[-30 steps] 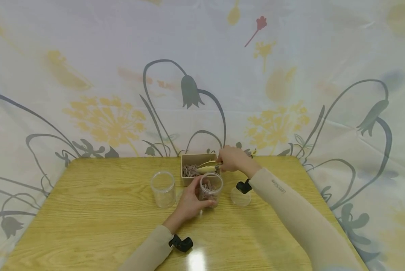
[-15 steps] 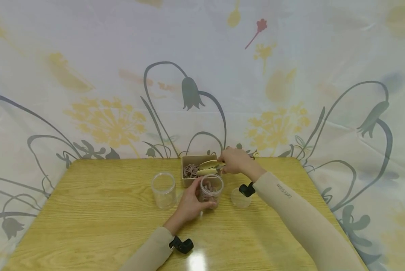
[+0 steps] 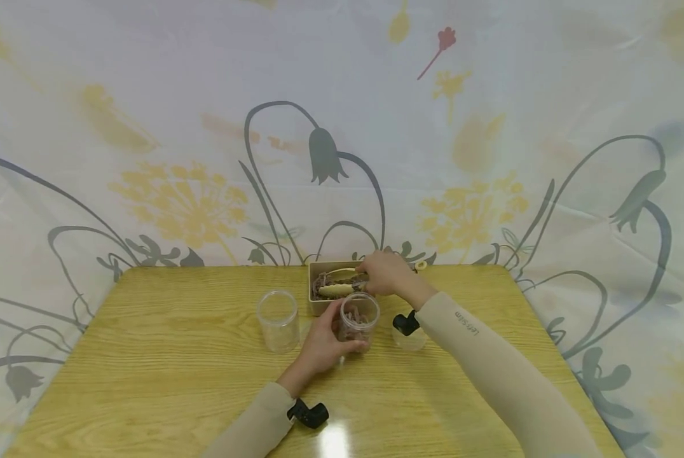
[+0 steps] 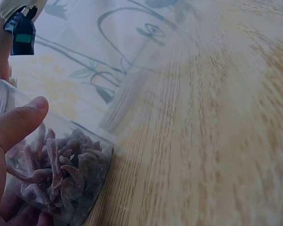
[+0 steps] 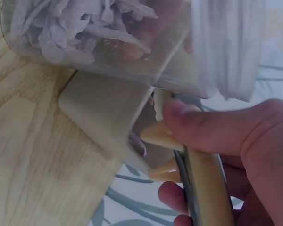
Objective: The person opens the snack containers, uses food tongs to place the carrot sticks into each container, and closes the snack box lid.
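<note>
My left hand [image 3: 321, 346] grips a clear round jar [image 3: 358, 326] around its side, thumb in front. Greyish-purple dried strips [image 4: 61, 165] fill its lower part in the left wrist view. Just behind the jar stands a beige rectangular box [image 3: 320, 308] holding more of these strips. In my right hand [image 3: 384, 273] is a pair of tongs [image 5: 207, 188] with pale yellow tips and handle. Their tips lie inside the box among the strips, set apart from each other. Part of the box's right side is hidden by my right hand.
An uncapped clear jar [image 3: 278, 327] stands to the left of my left hand. A clear round lid [image 3: 412, 341] lies on the wooden table [image 3: 164, 369] at the right, under my right wrist camera [image 3: 406, 323]. A flower-patterned sheet [image 3: 205, 127] hangs behind the table.
My right hand has moved slightly left with the tongs, whose tips now reach farther left and lower into the strips in the box. The left hand and its jar stay put.
</note>
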`<state>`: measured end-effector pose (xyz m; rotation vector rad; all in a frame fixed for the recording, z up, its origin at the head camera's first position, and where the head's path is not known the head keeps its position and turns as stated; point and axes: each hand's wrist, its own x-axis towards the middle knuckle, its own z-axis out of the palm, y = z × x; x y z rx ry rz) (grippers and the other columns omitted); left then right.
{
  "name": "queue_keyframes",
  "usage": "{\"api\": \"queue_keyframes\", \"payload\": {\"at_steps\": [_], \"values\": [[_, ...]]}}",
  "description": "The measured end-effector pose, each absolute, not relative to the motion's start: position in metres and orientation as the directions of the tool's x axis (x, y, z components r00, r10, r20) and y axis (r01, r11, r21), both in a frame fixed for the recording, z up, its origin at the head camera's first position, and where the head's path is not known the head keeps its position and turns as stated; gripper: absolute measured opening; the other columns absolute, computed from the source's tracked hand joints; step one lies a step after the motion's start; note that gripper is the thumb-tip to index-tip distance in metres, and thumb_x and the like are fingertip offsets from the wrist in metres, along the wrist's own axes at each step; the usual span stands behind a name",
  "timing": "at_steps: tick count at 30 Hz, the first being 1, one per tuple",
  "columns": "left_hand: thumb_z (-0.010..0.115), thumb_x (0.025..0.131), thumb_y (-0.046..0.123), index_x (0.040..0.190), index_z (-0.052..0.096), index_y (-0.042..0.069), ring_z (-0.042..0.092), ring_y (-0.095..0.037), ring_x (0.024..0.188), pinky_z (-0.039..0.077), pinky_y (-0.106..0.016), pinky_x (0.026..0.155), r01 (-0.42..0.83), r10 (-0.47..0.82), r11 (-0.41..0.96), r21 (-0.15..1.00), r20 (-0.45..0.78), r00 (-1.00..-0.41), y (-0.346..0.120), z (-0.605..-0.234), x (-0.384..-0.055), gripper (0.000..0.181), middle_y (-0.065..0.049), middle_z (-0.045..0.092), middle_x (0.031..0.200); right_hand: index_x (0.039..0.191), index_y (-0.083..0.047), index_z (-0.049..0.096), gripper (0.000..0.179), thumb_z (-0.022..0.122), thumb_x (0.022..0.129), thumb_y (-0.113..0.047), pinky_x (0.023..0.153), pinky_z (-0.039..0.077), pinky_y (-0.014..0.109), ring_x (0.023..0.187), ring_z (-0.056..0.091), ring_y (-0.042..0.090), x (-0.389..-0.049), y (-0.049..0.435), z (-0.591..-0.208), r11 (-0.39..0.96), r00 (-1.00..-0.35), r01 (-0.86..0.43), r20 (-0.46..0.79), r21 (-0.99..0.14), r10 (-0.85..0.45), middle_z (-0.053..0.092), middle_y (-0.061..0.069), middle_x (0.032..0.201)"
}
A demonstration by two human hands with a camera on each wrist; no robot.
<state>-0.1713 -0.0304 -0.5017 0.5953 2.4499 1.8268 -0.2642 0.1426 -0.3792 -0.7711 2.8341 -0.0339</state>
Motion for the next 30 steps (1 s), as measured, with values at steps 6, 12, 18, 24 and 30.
{"api": "queue_keyframes", "payload": {"at_steps": [6, 12, 18, 24, 30], "values": [[0.090, 0.075, 0.022, 0.147, 0.044, 0.019, 0.055, -0.026, 0.124, 0.045, -0.048, 0.103, 0.293, 0.311, 0.228, 0.929, 0.216, -0.925, -0.030, -0.503, -0.171, 0.086, -0.008, 0.057, 0.135, 0.122, -0.020, 0.074, 0.033, 0.074, 0.088, -0.020, 0.068, 0.056, 0.037, 0.095, 0.067, 0.024, -0.265, 0.147, -0.385, 0.864, -0.851, -0.500, -0.147, -0.064, -0.503, 0.070, 0.002, 0.120], [0.090, 0.075, 0.021, 0.147, 0.044, 0.018, 0.057, -0.027, 0.122, 0.045, -0.048, 0.102, 0.296, 0.318, 0.218, 0.930, 0.219, -0.922, -0.030, -0.505, -0.173, 0.086, -0.008, 0.058, 0.134, 0.119, -0.019, 0.076, 0.032, 0.077, 0.087, -0.018, 0.056, 0.048, 0.029, 0.085, 0.067, 0.020, -0.263, 0.155, -0.386, 0.872, -0.867, -0.461, -0.126, -0.162, -0.482, 0.071, 0.002, 0.118], [0.090, 0.074, 0.026, 0.147, 0.043, 0.019, 0.057, -0.024, 0.123, 0.046, -0.045, 0.102, 0.287, 0.320, 0.246, 0.926, 0.202, -0.926, -0.030, -0.504, -0.172, 0.088, -0.007, 0.058, 0.133, 0.121, -0.018, 0.074, 0.033, 0.077, 0.088, -0.019, 0.052, 0.039, 0.026, 0.067, 0.057, 0.013, -0.260, 0.164, -0.383, 0.868, -0.871, -0.447, -0.114, -0.217, -0.478, 0.071, 0.003, 0.118], [0.090, 0.075, 0.026, 0.147, 0.043, 0.018, 0.056, -0.026, 0.124, 0.045, -0.045, 0.103, 0.290, 0.317, 0.247, 0.925, 0.205, -0.926, -0.030, -0.503, -0.171, 0.086, -0.008, 0.058, 0.133, 0.123, -0.017, 0.073, 0.034, 0.077, 0.089, -0.021, 0.045, 0.030, 0.024, 0.047, 0.035, 0.009, -0.258, 0.175, -0.377, 0.866, -0.883, -0.415, -0.105, -0.279, -0.457, 0.072, 0.005, 0.108], [0.090, 0.075, 0.025, 0.149, 0.041, 0.015, 0.054, -0.027, 0.126, 0.044, -0.044, 0.105, 0.276, 0.313, 0.255, 0.927, 0.190, -0.930, -0.031, -0.502, -0.170, 0.090, -0.010, 0.056, 0.136, 0.125, -0.018, 0.072, 0.036, 0.076, 0.090, -0.022, 0.042, 0.027, 0.024, 0.042, 0.026, 0.009, -0.256, 0.184, -0.370, 0.871, -0.895, -0.393, -0.095, -0.295, -0.436, 0.070, 0.003, 0.089]]}}
